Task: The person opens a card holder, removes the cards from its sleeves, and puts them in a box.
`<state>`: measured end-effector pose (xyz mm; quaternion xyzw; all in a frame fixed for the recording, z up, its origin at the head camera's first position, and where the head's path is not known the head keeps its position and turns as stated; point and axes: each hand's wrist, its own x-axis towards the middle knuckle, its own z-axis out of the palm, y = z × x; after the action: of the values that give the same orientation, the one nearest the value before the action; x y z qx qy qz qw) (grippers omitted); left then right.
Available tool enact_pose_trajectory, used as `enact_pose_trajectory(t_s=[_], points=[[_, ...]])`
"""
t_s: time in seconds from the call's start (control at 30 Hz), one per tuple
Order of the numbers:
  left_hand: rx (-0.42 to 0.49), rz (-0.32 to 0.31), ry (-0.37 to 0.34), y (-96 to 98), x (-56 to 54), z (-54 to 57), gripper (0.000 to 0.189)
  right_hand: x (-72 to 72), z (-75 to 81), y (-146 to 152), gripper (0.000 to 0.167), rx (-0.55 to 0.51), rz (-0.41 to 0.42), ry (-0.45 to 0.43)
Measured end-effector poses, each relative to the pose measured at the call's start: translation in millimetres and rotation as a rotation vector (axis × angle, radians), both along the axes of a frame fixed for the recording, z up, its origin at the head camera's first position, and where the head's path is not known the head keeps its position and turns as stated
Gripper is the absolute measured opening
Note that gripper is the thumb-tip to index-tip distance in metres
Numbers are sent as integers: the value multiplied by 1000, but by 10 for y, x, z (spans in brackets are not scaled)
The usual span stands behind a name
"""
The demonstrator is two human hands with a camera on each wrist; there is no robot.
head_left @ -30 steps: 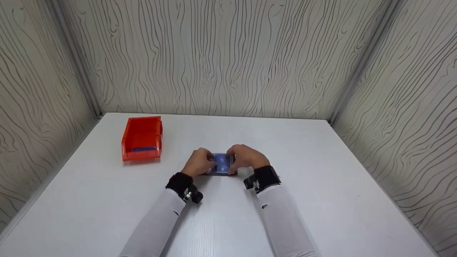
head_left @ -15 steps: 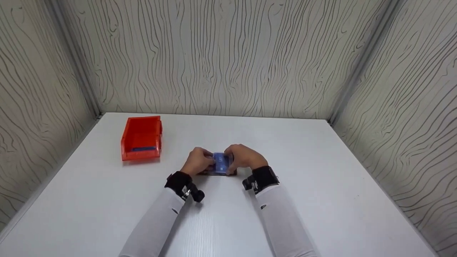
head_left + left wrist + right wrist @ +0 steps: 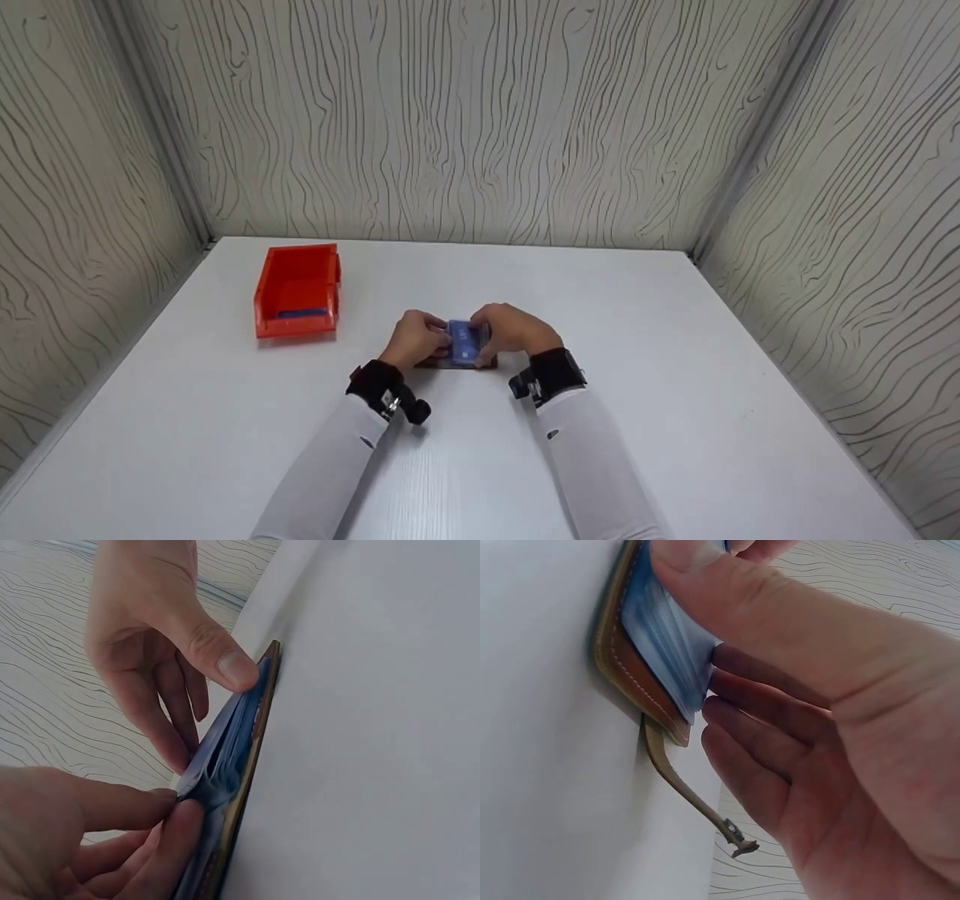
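Observation:
A brown leather card holder (image 3: 634, 675) with stitched edges lies opened out on the white table, filled with a stack of clear bluish plastic sleeves (image 3: 238, 727). A blue card (image 3: 464, 343) faces up in the topmost part. My left hand (image 3: 412, 341) pinches sleeves between thumb and finger near the middle of the holder; in the left wrist view they bend at its fingertips. My right hand (image 3: 516, 328) spans the right part, thumb on the near edge and fingertips at the far edge. In the right wrist view, a narrow leather strap (image 3: 686, 786) with a metal snap sticks out from the holder.
A red plastic bin (image 3: 296, 289) stands at the back left of the table (image 3: 675, 420), with a flat blue item (image 3: 302, 313) inside near its front. Wood-patterned panels (image 3: 450, 120) enclose the back and sides.
Both hands have shifted slightly left, and the blue card has moved a little left with them. In the last half second hardly anything differs.

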<state>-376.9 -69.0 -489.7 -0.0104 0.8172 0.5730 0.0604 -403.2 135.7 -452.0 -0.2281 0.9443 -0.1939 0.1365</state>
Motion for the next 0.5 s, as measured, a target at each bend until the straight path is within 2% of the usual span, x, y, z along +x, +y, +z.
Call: enact_pose_trajectory(t_s=[0.33,0.5], points=[[44,-3,-61,-86,7,57,35,26,4,20,76,2,-10,9],[8,20,-90,-172,5,107,34,22,4,26,75,8,-4,10]])
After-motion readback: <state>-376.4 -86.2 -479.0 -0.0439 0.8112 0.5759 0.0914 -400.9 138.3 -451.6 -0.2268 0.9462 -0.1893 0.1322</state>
